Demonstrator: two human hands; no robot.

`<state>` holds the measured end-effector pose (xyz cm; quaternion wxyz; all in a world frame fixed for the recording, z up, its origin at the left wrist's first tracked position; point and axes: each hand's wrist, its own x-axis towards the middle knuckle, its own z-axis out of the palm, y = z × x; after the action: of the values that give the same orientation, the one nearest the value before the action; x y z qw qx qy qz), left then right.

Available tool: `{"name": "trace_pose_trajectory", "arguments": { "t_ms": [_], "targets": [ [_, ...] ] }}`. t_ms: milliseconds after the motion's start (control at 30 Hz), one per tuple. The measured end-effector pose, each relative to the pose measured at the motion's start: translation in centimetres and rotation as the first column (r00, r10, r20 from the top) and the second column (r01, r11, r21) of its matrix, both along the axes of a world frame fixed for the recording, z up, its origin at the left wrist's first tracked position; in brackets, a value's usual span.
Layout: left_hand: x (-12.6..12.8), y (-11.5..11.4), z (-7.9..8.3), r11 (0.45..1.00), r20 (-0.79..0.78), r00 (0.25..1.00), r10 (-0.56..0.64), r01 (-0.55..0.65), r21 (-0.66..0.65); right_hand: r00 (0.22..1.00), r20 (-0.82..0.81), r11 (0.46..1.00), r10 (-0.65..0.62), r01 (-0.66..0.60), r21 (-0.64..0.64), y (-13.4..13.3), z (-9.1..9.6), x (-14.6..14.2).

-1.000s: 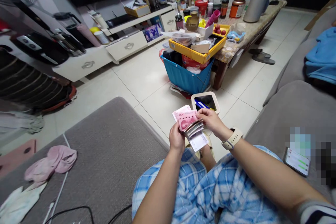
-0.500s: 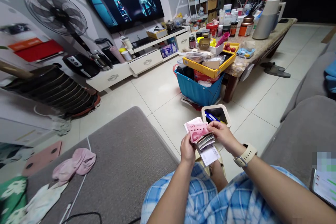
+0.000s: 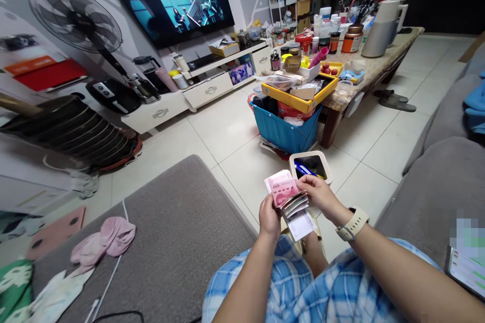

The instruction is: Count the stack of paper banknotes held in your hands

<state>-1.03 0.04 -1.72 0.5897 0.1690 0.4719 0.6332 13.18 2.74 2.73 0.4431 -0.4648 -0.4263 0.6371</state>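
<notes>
We log both hands on one stack of banknotes point(image 3: 285, 196), held in the air in front of the knees and over the gap between seat and floor things. Left grip point(image 3: 270, 214), at 8 o'clock of the stack: thumb and fingers pinch its near-left edge. Right grip point(image 3: 317, 193), at 2 o'clock: fingertips pinch the far-right corner of the top pink note. Toward 5 o'clock the stack's edges fan apart, and a pale sheet point(image 3: 301, 224) juts out beneath; we cannot tell whether it is a note.

Risks, in our judgement. The left grip appears to bear most of the load at one edge; were it to slacken, the fanned layers could slide out toward 5 o'clock, onto the slippers point(image 3: 318, 227) or tiles. The pale sheet, jutting farthest, looks likeliest to slip. The bin point(image 3: 328, 165) sits open at 1 o'clock, just beyond the right fingers, with a blue item point(image 3: 303, 169) inside; a note let go there could drop in. A hard tug on the top note could drag its neighbours askew.
</notes>
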Motion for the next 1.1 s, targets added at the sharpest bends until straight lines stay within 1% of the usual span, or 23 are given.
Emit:
{"name": "trace_pose_trajectory", "arguments": {
  "t_ms": [167,367,600,800,933,1100],
  "targets": [
    [0.0,-0.1,0.3,1.0,0.017,1.0,-0.022,0.022,-0.019,1.0,0.005,1.0,-0.013,0.013,0.026,-0.1,0.3,0.1],
    [0.0,0.0,0.2,0.999,0.054,0.998,-0.037,0.036,0.035,1.0,-0.009,0.999,0.026,-0.026,0.037,-0.1,0.7,0.1],
    [0.0,-0.2,0.8,0.999,0.029,0.999,-0.042,0.041,0.012,0.998,0.051,0.999,-0.032,0.03,0.031,-0.1,0.4,0.2],
    [0.2,-0.4,1.4,0.997,0.046,0.996,-0.077,0.077,-0.001,0.989,0.109,0.994,-0.102,0.098,0.041,0.0,-0.3,0.3],
    [0.2,-0.4,1.4,0.997,0.03,0.997,-0.071,0.071,-0.016,0.992,0.115,0.998,-0.045,0.04,0.046,0.1,-0.6,0.3],
    [0.2,-0.2,0.6,1.0,0.055,0.998,-0.005,0.006,-0.018,0.996,0.082,0.999,-0.025,0.021,0.048,0.1,-0.5,0.2]
  ]
}}
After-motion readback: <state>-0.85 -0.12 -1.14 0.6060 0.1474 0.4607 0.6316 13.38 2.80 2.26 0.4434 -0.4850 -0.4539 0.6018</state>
